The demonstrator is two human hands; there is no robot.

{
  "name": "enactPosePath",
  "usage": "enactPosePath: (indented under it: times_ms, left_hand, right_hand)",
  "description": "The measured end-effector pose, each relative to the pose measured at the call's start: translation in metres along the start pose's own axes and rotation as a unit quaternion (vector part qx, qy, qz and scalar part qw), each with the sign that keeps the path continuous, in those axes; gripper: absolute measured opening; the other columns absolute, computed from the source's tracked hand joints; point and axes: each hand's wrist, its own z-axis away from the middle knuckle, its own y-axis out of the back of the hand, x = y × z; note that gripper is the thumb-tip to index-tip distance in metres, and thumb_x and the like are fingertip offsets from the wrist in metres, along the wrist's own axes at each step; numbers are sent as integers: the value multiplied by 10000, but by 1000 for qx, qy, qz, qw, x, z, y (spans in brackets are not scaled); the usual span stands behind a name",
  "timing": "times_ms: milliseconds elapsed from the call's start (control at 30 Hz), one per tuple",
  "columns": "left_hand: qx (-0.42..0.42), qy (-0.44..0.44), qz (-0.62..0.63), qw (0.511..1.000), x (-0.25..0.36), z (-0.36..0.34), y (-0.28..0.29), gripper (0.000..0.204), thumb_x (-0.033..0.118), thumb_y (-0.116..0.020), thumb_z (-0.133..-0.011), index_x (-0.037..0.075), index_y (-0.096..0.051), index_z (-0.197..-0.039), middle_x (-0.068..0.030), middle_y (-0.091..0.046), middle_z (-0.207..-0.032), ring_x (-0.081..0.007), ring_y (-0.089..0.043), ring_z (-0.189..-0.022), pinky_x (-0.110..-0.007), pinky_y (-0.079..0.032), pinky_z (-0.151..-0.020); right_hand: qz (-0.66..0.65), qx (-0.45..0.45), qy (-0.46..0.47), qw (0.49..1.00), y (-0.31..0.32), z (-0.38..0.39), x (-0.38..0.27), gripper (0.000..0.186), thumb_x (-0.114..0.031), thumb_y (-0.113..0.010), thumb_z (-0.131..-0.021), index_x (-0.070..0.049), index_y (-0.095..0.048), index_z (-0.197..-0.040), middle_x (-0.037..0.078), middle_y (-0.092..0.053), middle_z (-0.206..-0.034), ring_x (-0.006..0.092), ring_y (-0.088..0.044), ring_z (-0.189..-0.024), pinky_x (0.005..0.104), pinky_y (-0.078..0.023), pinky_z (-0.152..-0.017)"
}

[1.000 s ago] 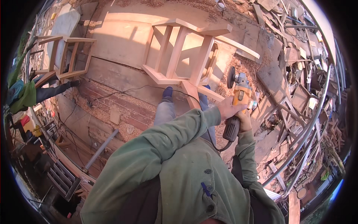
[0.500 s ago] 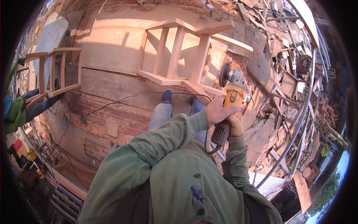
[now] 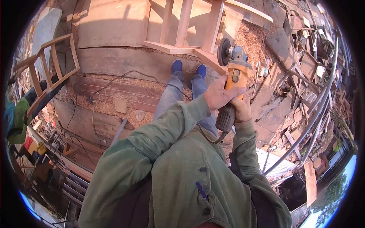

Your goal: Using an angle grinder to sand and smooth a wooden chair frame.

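Observation:
Both hands are closed around an angle grinder point(image 3: 239, 70) with an orange-yellow body, a dark rear grip and a dark round disc. My left hand point(image 3: 220, 93) wraps over the body's near left side. From the right, my right hand point(image 3: 242, 108) grips it just behind, its fingers partly hidden beneath the tool. A cord curves away from the rear grip. Just left of the disc lies a bare wooden chair frame point(image 3: 183, 26) on its side, its far part cut off by the upper edge. The disc is close to the frame; whether they touch, I cannot tell.
At the left a person in green point(image 3: 19, 121) is beside another wooden chair frame point(image 3: 55, 57). Wood scraps point(image 3: 300, 72) pile up at the right near a long curved pipe point(image 3: 323, 97). Sawdust and a black cord point(image 3: 131, 72) lie on the boards near my blue shoes point(image 3: 176, 66).
The view has shifted, so the near chair frame sits higher and both my shoes show. The grinder, still in both hands, appears slightly higher. The other chair frame at left now looks more tilted.

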Motion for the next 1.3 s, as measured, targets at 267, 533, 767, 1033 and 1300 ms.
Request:
enactPosePath:
  times_ms: [267,533,767,1033,1300]
  left_hand:
    - [-27,22,-71,997,-38,-16,-24,528,309,-728,-835,-43,-548,-1185,-119,-662,-1061,-153,-625,-942,-299,-501,-849]
    - [-53,74,-45,995,-36,-22,-50,388,220,-712,-862,4,-591,-1162,-39,-634,-1034,-97,-587,-924,-260,-484,-823]
    - [-55,87,-91,991,-38,-26,-47,398,224,-722,-852,-1,-598,-1156,-39,-642,-1025,-97,-592,-920,-258,-483,-825]
    - [-59,60,-110,990,-39,-26,-34,409,227,-729,-845,-2,-598,-1158,-50,-645,-1038,-99,-597,-931,-262,-488,-826]
    - [-50,30,-145,988,-32,-18,-13,459,238,-728,-850,-10,-575,-1205,-46,-637,-1065,-101,-596,-946,-271,-488,-848]
  right_hand:
    - [-24,34,13,999,38,13,17,371,-123,-644,-800,45,-578,-1124,96,-642,-1008,175,-652,-867,301,-554,-746]
    - [-78,77,20,994,59,22,27,349,-113,-610,-832,38,-550,-1141,111,-628,-1009,208,-663,-843,326,-574,-721]
    - [-127,74,-8,989,53,24,20,376,-115,-646,-810,38,-551,-1140,117,-637,-967,212,-671,-791,330,-577,-662]
    - [-115,65,14,991,45,19,19,366,-106,-649,-809,36,-548,-1130,123,-638,-945,214,-668,-732,330,-574,-627]
    - [-116,-3,-9,993,35,11,17,345,-104,-658,-794,36,-567,-1096,123,-644,-879,210,-653,-670,323,-554,-600]
